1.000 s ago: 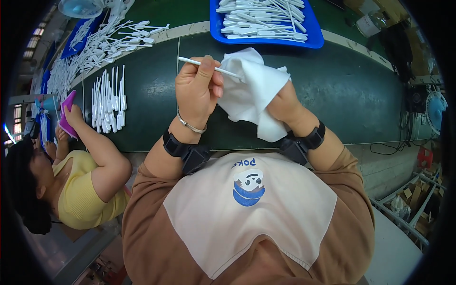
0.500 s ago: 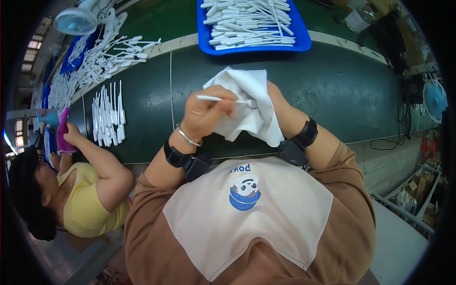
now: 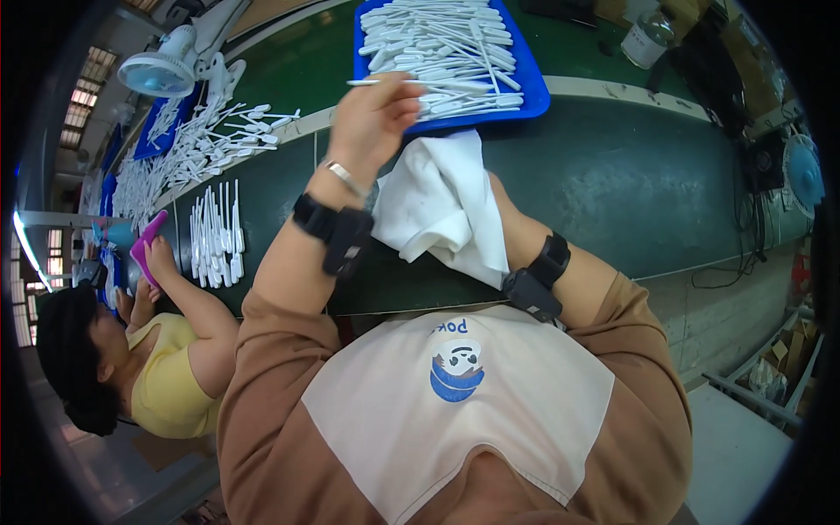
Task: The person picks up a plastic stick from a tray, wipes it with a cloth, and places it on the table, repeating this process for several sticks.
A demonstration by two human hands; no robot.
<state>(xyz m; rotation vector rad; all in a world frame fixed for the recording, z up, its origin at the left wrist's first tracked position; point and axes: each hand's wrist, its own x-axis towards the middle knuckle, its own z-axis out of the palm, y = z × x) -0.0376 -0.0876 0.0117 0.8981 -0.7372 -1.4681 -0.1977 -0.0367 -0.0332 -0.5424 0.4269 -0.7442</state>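
Note:
At the near left corner of the blue tray [image 3: 535,109], my left hand [image 3: 374,109] pinches a white plastic stick [image 3: 360,83], its thin end poking out to the left. Its other end is hard to make out against the many similar white sticks [image 3: 437,44] heaped in the tray. A crumpled white cloth [image 3: 437,197] hangs over my right hand [image 3: 497,188], which grips it from beneath. The cloth covers the right fingers, and only the back edge of that hand and the wrist show.
A row of white sticks [image 3: 215,241] lies on the green table [image 3: 612,175] to the left. Beyond it are a loose pile [image 3: 166,175] and a small fan [image 3: 159,72]. A co-worker in yellow [image 3: 175,376] holds a purple cloth [image 3: 147,249]. A bottle [image 3: 647,39] stands far right.
My left hand has moved away from the cloth, forward to the tray, with a white stick in it. The cloth stays over my right hand. The whole view has shifted a little.

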